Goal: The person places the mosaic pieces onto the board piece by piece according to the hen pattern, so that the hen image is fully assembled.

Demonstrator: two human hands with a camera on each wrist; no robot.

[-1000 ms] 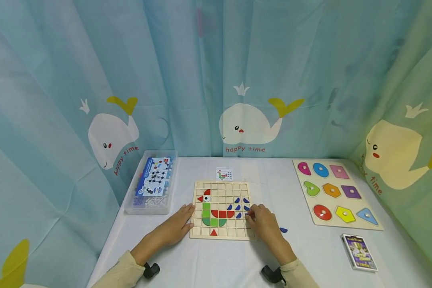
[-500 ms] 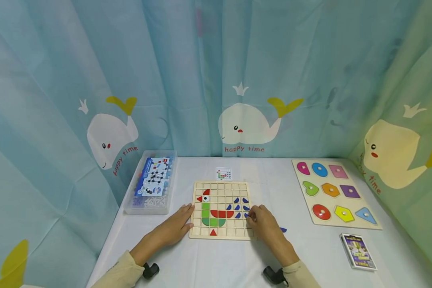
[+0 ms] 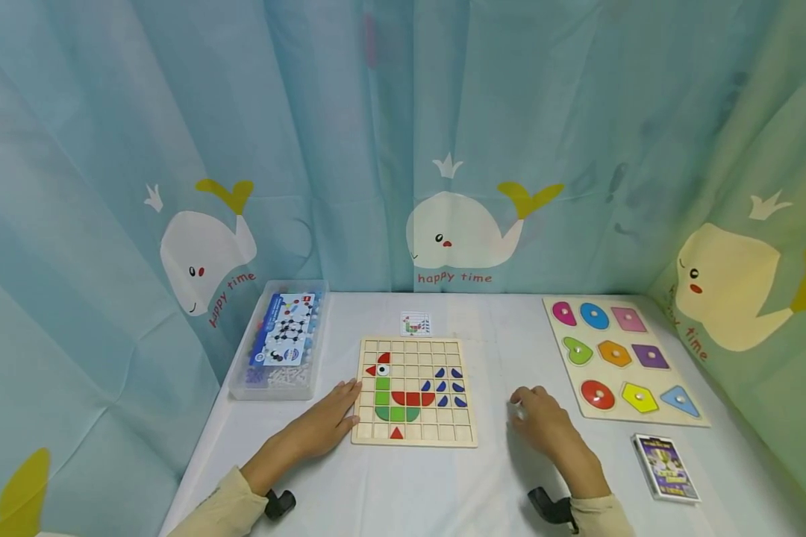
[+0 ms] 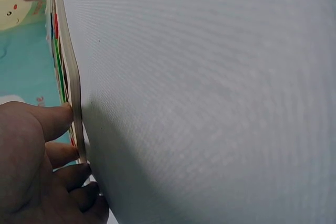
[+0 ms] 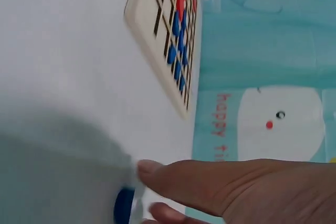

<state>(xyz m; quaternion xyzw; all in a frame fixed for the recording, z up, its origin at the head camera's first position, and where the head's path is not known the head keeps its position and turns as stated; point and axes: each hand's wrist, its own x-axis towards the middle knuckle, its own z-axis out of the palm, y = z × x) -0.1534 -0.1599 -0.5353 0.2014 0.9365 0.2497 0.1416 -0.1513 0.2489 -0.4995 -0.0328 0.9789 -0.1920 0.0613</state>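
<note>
In the head view, a wooden grid board [image 3: 436, 432] holds red, green and blue flat pieces laid out as a bird. Several blue leaf-shaped pieces [image 3: 442, 386] fill squares at its right side. My left hand [image 3: 322, 424] rests against the board's left edge, thumb and fingertips touching the rim. Off the board to the right, my right hand [image 3: 544, 421] is low over the table, fingers bent and thumb extended. Close by that thumb, the right wrist view shows one loose blue piece [image 5: 124, 205]; a pale blurred patch beside it is unclear.
A small pattern card [image 3: 416, 324] lies behind the board. At left stands a clear plastic box [image 3: 278, 343] of small parts. A shape puzzle board [image 3: 604, 410] and a boxed card deck [image 3: 666, 468] lie at right. Whale-print curtains [image 3: 376, 149] enclose the table.
My right hand has left the board's right edge, moving right to the loose blue piece. A blue piece sits where its fingertips were. The left hand stays at the board's edge.
</note>
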